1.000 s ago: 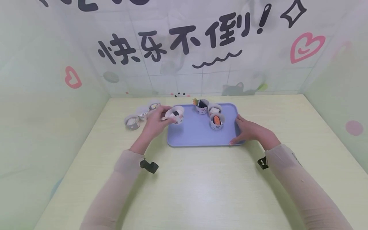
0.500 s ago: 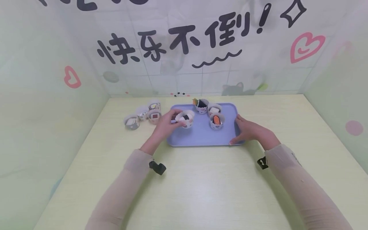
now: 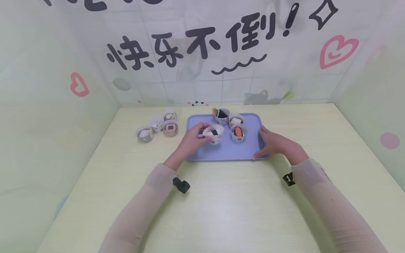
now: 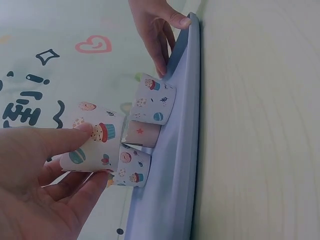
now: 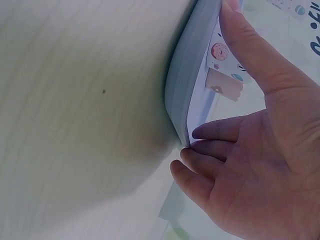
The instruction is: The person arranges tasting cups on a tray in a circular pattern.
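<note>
Since your L grip (image 3: 193, 140) pinches the printed paper cup (image 4: 104, 147) w/ onigiri (image 3: 214, 133) inside, blue tray (image 3: 221, 154) below that grip, treat cup as prob. light, crushable: hold mid-wall, gently. R grip (image 3: 273, 143), loosely extended, touches tray rim.

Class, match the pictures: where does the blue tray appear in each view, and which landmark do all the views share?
Head: blue tray near the middle, slightly right.
Left wrist: tray slanting from upper right of centre down to the bottom edge.
Right wrist: tray upper middle, cut by the top edge.
Shared landmark: right hand at the tray's edge.
</note>
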Tool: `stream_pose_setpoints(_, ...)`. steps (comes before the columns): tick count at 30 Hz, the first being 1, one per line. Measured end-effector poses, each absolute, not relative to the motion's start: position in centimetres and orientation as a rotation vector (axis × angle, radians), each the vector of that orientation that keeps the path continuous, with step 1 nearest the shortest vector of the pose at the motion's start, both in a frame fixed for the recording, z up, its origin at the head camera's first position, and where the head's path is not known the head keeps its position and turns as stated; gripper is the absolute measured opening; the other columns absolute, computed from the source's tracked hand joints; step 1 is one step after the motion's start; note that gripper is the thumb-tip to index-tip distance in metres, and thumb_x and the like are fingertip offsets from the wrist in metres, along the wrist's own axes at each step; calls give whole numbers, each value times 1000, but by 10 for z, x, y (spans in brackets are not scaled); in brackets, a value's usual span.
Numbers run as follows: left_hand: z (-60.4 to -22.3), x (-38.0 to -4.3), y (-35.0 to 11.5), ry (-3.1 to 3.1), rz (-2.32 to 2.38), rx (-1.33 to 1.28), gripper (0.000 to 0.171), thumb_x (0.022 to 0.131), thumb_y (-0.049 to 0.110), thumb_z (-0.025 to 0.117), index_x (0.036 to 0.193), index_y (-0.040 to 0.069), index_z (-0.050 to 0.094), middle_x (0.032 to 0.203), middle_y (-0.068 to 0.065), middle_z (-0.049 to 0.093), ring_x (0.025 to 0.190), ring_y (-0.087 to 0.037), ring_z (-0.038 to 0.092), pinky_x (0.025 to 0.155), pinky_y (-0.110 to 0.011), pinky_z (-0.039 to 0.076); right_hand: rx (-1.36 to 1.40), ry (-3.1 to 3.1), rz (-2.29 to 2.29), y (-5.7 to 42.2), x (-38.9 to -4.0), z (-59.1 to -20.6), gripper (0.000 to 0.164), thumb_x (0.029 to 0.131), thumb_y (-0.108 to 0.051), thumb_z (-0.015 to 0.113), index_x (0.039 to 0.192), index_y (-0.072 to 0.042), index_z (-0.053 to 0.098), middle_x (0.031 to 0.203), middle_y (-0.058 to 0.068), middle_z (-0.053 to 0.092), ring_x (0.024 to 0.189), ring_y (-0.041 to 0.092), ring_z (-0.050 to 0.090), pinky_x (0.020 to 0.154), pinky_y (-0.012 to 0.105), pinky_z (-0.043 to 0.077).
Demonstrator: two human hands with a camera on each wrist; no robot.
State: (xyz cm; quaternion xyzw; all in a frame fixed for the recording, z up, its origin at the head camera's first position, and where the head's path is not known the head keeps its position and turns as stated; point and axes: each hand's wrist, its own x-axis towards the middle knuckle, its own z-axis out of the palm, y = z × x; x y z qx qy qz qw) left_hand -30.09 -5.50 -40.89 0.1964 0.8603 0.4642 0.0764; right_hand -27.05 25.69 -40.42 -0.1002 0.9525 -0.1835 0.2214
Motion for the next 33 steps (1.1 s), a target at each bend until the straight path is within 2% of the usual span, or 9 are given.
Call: stream_pose_setpoints(33, -420, -293, -11, 2521, 1263, 666, 50, 90, 13, 74, 135, 4, 55, 138, -12, 60, 128, -27, 58, 109, -38, 50, -315, 2656, -467, 257, -272, -405, 129, 76, -55, 81, 152, 17, 6, 161, 36, -4, 150, 50, 7, 124, 57, 16)
